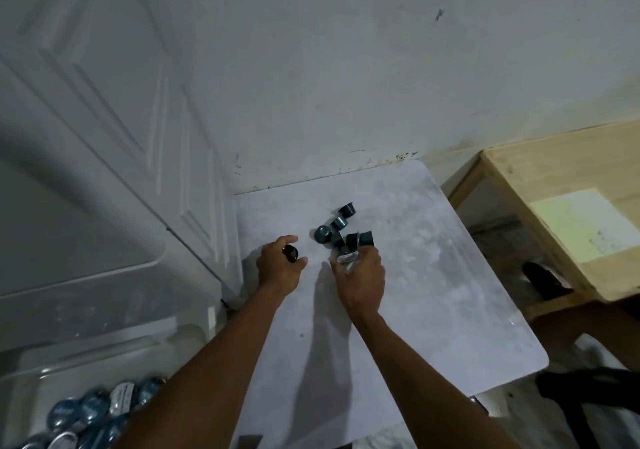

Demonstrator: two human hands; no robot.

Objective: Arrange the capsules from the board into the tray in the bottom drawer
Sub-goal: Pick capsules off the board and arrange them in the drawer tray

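Several dark blue and black capsules (337, 229) lie in a loose pile on the pale grey board (433, 275). My left hand (278, 265) rests on the board to the left of the pile, its fingers closed around a dark capsule (291, 253). My right hand (362, 277) sits at the near edge of the pile and holds a capsule with a silver foil lid (346, 258). At the bottom left, the open drawer's clear tray (31, 376) holds several blue and silver capsules (93, 410).
A white panelled door (104, 119) stands at the left and a white wall behind the board. A wooden table (561, 206) with a pale sheet of paper is at the right. Dark objects lie on the floor at the lower right.
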